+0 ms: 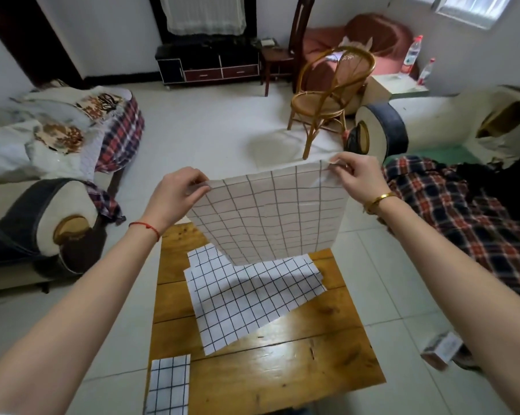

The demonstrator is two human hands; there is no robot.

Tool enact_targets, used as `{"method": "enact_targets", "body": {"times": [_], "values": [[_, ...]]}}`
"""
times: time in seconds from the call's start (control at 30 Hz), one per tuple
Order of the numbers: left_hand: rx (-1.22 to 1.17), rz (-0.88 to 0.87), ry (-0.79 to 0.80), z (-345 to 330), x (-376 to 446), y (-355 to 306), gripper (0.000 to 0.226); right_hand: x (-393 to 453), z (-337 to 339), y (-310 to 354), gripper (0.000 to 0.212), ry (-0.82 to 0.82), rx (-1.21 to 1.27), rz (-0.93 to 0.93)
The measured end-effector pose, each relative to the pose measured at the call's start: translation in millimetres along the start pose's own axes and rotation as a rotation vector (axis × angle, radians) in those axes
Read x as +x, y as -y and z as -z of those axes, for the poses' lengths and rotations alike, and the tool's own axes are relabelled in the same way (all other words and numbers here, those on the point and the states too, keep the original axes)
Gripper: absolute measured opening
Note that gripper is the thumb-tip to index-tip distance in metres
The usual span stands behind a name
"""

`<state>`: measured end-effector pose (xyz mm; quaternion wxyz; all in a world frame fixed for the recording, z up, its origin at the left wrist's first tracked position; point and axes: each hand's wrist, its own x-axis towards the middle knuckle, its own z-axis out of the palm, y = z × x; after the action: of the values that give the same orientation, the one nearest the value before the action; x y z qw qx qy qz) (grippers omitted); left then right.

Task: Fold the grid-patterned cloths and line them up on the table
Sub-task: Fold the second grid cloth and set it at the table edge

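My two bare arms extended forward, left hand [178, 191] and right hand [353, 175] raised level, fingertips pinched, wrists slightly bent.

Home living room. Evidence: rolled-arm sofas on both sides [43, 223] [450, 121] draped with plaid blankets [474, 223], rattan chair [327, 97] mid-floor, dark TV cabinet [208, 64] with red drawers at the far wall, wooden dining chair [285, 46] beside it, water bottles [413, 53] on a small side table, white tiled floor [217, 130], low wooden table [282, 363] in front.
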<state>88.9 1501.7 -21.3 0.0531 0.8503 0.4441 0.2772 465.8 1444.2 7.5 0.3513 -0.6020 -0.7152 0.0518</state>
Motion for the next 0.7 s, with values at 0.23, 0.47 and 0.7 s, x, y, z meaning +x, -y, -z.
{"method": "enact_targets", "body": {"times": [0.23,0.47,0.7], "values": [[-0.087,0.016,0.069,41.1,-15.3,-6.4,0.01,-0.4,17.8,4.1,0.015,0.123,0.046,-0.026],[-0.154,0.11,0.202,68.7,-28.1,-7.5,0.018,-4.0,24.7,10.5,0.02,0.311,0.114,-0.104],[-0.42,0.335,0.471,87.1,-28.0,-2.0,0.018,3.0,29.9,8.0,0.016,0.614,0.348,-0.303]]}}
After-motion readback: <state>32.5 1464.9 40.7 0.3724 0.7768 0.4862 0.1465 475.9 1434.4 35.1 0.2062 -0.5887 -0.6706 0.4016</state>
